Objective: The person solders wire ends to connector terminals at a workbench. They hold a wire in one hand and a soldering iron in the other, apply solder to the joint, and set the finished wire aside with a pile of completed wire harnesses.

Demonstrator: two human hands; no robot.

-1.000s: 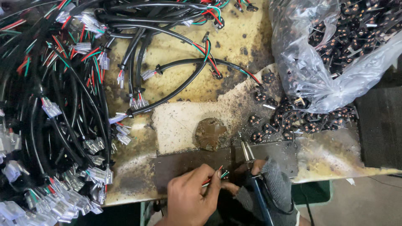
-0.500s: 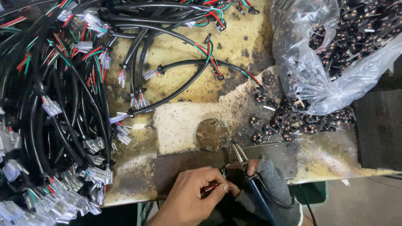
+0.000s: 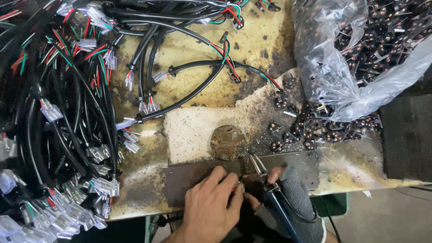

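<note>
My left hand is bare and rests on a dark metal plate at the bench's front edge, its fingertips pinching thin red and green wire ends. My right hand, in a grey knit glove, grips a soldering iron with a blue handle. The iron's metal tip points up and left and meets the wire ends just right of my left fingertips. A round, burnt, brownish pad sits just above the plate.
A big heap of black cables with red and green leads and clear connectors fills the left side and top. A clear plastic bag of small black components lies at top right, with several spilled ones below it. The yellowed bench top is stained.
My left hand has slid right along the plate and closed in on the iron's tip. The soldering iron has dropped lower, toward the wire ends.
</note>
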